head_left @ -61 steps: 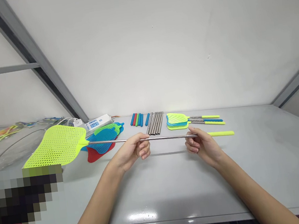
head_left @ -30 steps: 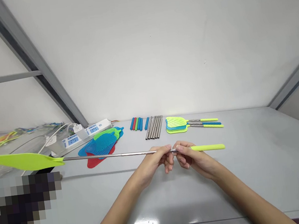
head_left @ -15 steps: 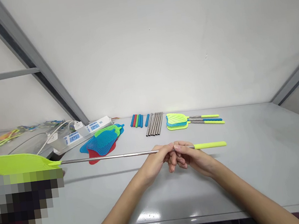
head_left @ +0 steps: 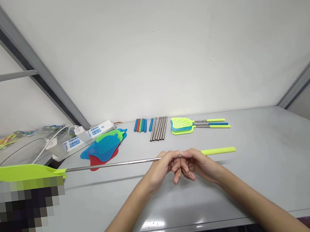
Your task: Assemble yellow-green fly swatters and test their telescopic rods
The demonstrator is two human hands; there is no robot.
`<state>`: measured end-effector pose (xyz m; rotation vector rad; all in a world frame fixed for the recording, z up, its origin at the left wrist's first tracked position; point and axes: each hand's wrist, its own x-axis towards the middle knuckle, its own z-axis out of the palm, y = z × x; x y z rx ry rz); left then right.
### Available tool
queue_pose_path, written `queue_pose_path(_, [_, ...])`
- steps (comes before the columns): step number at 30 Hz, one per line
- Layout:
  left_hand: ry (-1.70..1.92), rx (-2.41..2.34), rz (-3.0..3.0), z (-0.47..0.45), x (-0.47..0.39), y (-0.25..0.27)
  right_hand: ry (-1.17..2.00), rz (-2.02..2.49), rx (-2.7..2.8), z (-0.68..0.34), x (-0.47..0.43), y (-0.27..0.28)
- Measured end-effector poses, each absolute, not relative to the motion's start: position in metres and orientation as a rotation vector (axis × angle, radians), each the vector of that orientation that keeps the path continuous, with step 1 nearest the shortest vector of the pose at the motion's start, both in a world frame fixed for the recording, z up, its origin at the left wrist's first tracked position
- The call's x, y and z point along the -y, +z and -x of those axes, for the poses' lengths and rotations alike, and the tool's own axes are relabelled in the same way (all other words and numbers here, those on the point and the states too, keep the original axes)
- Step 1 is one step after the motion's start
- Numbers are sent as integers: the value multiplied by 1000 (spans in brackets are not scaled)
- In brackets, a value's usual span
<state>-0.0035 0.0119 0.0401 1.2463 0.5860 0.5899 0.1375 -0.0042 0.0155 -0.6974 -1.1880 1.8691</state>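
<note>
A fly swatter with a thin telescopic metal rod lies level across my view, above the table. Its yellow-green head reaches the left edge, and its yellow-green grip points right. My left hand pinches the rod near its middle. Right beside it, my right hand pinches the thicker part of the rod close to the grip. The two thumbs nearly meet on top, and the other fingers curl below. The stretch of rod under the fingers is partly hidden.
On the grey table, loose swatter heads lie at left by a power strip. Farther back are coloured grips, metal rods and several complete swatters. A pale wall stands behind.
Both hands keep their hold on the rod. The fingers below it have shifted slightly, and the swatter's head has rotated a little. The view has moved slightly.
</note>
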Motion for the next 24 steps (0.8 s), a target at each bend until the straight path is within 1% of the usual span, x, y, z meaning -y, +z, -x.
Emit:
queue_pose_path(4, [593, -611, -1255, 5, -14, 41, 1838, 715, 1103, -132, 5, 11])
queue_pose_path(10, [594, -602, -1285, 5, -13, 43, 1746, 765, 1129, -130, 4, 9])
queue_pose_path(14, [583, -627, -1250, 5, -14, 40, 1807, 738, 1055, -129, 4, 11])
queue_pose_path(24, [568, -630, -1222, 6, -16, 37, 1832, 720, 1019, -128, 6, 12])
